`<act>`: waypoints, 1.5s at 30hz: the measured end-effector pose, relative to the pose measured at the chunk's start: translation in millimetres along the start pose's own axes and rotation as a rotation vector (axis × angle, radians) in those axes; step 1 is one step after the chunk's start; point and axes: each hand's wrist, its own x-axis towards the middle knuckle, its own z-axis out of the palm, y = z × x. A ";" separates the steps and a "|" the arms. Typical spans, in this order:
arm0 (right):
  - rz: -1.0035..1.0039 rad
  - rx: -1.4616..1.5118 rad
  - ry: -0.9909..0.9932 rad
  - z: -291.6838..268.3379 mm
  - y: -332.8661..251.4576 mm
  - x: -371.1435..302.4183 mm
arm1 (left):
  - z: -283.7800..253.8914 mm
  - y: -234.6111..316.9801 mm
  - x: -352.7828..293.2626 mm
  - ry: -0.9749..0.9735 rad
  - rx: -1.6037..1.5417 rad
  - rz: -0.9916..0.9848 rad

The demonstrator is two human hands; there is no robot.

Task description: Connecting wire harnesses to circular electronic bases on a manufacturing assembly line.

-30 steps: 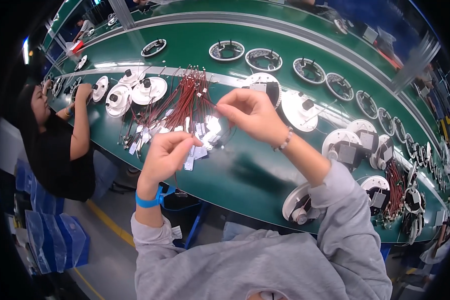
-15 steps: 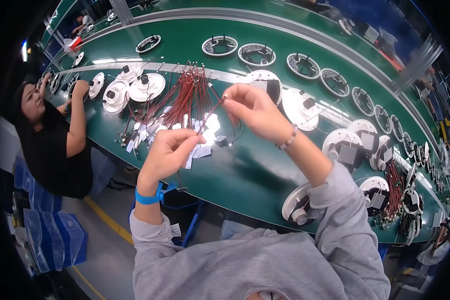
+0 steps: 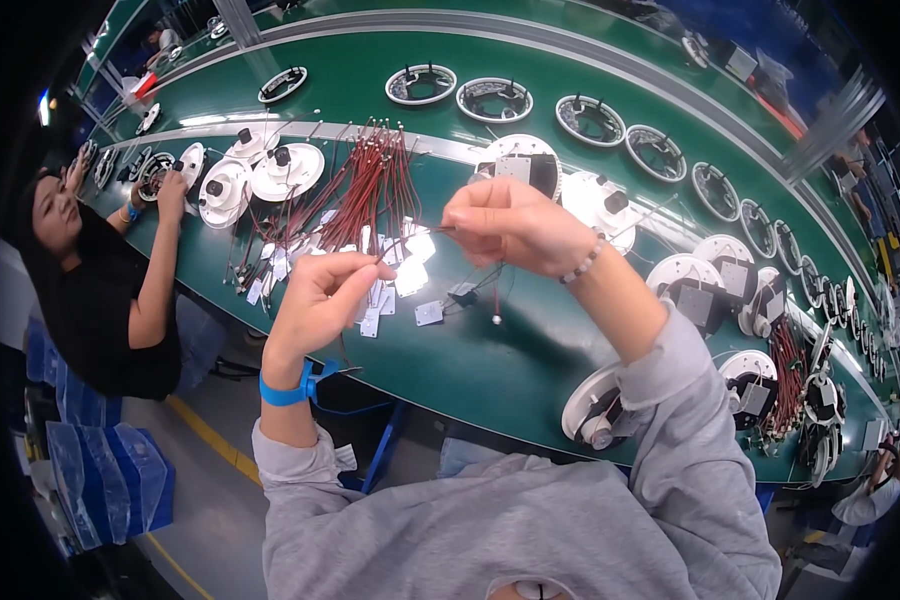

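In the head view, the left hand (image 3: 312,303) and right hand (image 3: 518,226), held apart, each pinch a thin, dark reddish wire (image 3: 430,232) stretched between them above the glossy green counter (image 3: 460,368). Beyond it fans a bundle of long red wires (image 3: 378,180) with white-tipped ends; round white plastic housings (image 3: 288,172) lie to its left.

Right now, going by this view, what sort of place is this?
Probably a factory assembly line: white-rimmed round parts lie in a row along a long green surface, red wires are heaped nearby, and a co-worker is at the left.
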 end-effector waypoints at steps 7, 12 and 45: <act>0.073 -0.020 0.011 2.3 5.5 2.2 | 24.9 1.3 7.3 -0.075 0.137 0.147; 0.098 -0.087 0.061 5.2 3.8 0.8 | 21.7 8.4 22.6 -0.257 -0.555 0.004; -0.148 -0.633 0.347 -17.7 16.6 26.2 | 31.6 10.8 23.1 0.575 -0.202 0.265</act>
